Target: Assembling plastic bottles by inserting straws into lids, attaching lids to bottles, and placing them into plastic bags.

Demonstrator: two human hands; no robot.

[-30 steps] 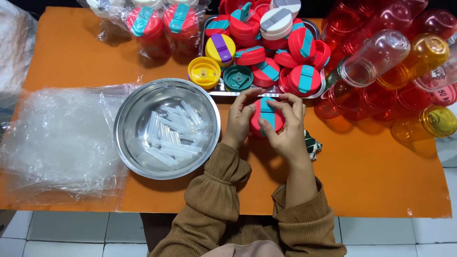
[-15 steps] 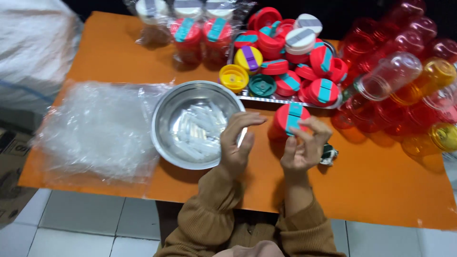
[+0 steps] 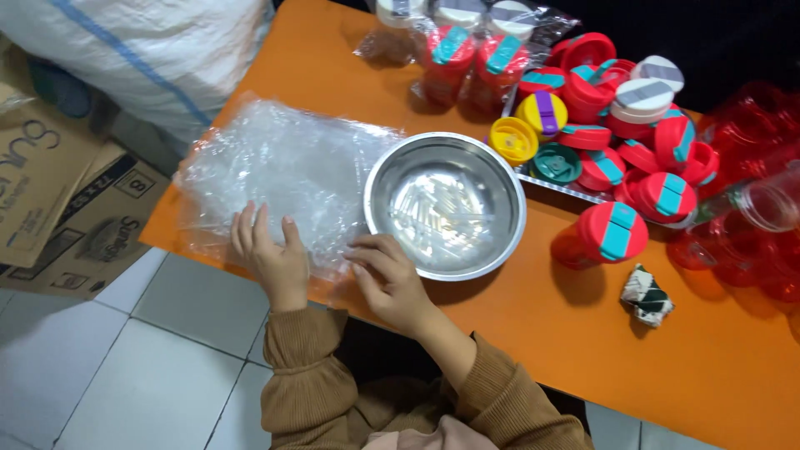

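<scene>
My left hand lies flat, fingers apart, on a pile of clear plastic bags at the near left of the orange table. My right hand rests on the same pile's near right edge, fingers curled down onto the plastic, just in front of a steel bowl that holds clear plastic straws. A red bottle with a red and teal lid stands alone on the table to the right of the bowl, apart from both hands.
A tray heaped with red, teal, yellow and white lids sits behind the bowl. Clear red bottles crowd the right side; bagged bottles stand at the back. A small folded cloth lies near. Cardboard boxes and a white sack are left.
Both hands let go of the red lidded bottle, which now stands on the table, and moved left onto the plastic bags. The view swung left.
</scene>
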